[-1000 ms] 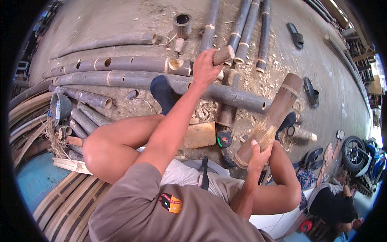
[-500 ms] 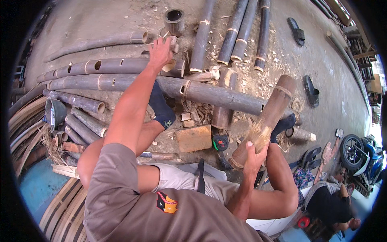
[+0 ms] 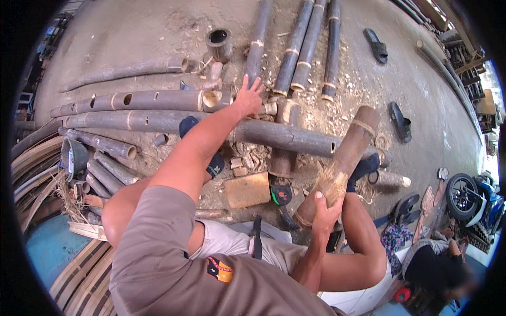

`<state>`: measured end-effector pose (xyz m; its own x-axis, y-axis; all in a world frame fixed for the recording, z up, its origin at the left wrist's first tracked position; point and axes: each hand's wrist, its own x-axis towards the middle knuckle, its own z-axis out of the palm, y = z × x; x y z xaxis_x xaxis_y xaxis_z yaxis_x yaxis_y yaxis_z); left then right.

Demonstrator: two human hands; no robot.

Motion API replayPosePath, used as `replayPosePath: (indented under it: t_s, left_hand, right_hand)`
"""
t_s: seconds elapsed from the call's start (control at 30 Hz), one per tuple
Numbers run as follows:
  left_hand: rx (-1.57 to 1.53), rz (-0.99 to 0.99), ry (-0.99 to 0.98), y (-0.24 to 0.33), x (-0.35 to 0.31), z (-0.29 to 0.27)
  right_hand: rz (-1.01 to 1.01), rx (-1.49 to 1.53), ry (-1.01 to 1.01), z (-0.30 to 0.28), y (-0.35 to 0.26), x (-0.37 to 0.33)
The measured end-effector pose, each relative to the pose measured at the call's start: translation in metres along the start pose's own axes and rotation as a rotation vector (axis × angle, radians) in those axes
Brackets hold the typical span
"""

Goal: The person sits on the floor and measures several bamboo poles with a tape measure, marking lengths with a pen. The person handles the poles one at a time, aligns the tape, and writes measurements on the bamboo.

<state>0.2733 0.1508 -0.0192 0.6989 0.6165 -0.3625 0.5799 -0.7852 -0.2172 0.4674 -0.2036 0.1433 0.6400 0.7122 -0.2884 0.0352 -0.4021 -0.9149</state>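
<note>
My right hand (image 3: 327, 215) grips the lower end of a thick bamboo section (image 3: 357, 138), tilted up to the right, its splintered pale patch just above my thumb. My left hand (image 3: 250, 100) reaches forward with fingers apart, over or beside the long bamboo pole (image 3: 287, 136) that lies crosswise in front of me. What lies under its palm is hidden. Close by are a pale stub of wood (image 3: 270, 108) and the end of another bamboo pole (image 3: 256, 58). The long pole crosses over a short bamboo piece (image 3: 283, 164).
A wooden block (image 3: 246, 190) and a tape measure (image 3: 281, 195) lie before my lap. Several bamboo poles (image 3: 311, 47), a bamboo cup (image 3: 218, 44), wood chips and black sandals (image 3: 400, 122) are on the floor. Another person (image 3: 435, 268) crouches at the lower right, near a motorbike (image 3: 474, 197).
My left hand has moved right, away from the pale wood pieces near the bamboo cup, to the crosswise pole. My right hand still holds the bamboo section. The view has shifted slightly.
</note>
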Motion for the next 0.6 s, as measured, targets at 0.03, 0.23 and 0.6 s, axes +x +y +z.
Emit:
replayPosePath:
  t_s: [0.03, 0.23, 0.6]
  left_hand:
    - [-0.012, 0.004, 0.052, 0.001, -0.001, 0.006]
    - [-0.345, -0.004, 0.234, -0.006, -0.009, 0.02]
    - [-2.276, -0.359, 1.138, -0.078, -0.026, -0.122]
  right_hand:
    - [0.0, 0.004, 0.006, 0.0, -0.001, 0.001]
    - [-0.055, 0.016, 0.018, -0.001, 0.004, 0.003]
    - [-0.042, -0.031, -0.007, 0.007, -0.005, 0.004]
